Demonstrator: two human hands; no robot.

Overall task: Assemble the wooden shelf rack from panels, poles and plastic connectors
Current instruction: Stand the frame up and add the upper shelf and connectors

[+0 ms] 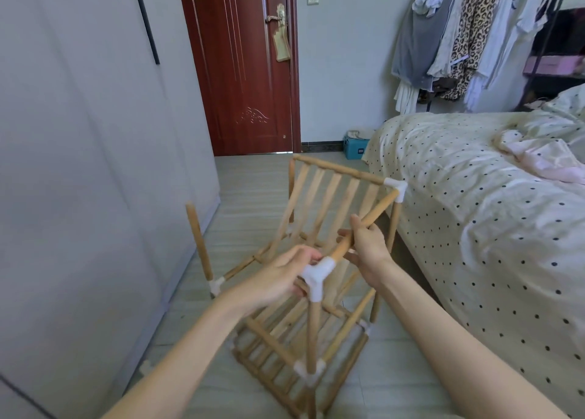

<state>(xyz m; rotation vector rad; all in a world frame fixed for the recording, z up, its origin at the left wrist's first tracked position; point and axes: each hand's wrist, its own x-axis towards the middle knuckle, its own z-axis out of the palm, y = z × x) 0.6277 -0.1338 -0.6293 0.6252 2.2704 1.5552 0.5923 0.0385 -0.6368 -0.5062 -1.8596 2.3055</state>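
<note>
White connector (316,276) hides my left hand's (278,276) fingertips gripping it; my right hand (364,244) clasps the pole (373,217), lower rack (285,349) blurred.

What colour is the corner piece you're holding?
White; the connector in the left hand shows in the head view.

A dark red door (243,70) is seen standing shut ahead. Clothes (468,35) are being hung on a rack at right, above a bed (474,203) covered in dotted sheets. A blue box (356,148) is sitting on the tiled floor (250,190).
</note>
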